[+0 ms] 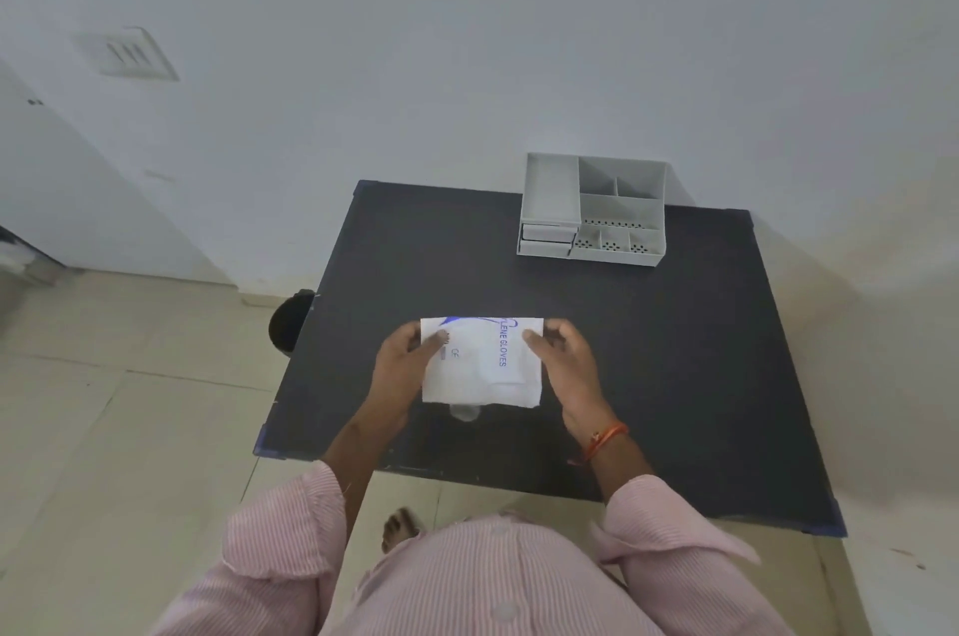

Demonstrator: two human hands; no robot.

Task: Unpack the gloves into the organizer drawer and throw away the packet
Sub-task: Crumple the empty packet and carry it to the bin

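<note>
— What do the hands hold?
— A white glove packet (480, 365), printed "GLOVES" in blue, above the middle of the dark bench (674, 350). The left hand (402, 368) has its grip clamped on the packet's left edge, the right hand (565, 365) on its right edge.

— And the organizer?
— The grey desk organizer (594, 212) stands at the bench's far edge against the wall, its small drawers (547, 241) at the lower left, well apart from the packet. A black bin (290, 321) sits on the floor just beside the bench's left side.
</note>
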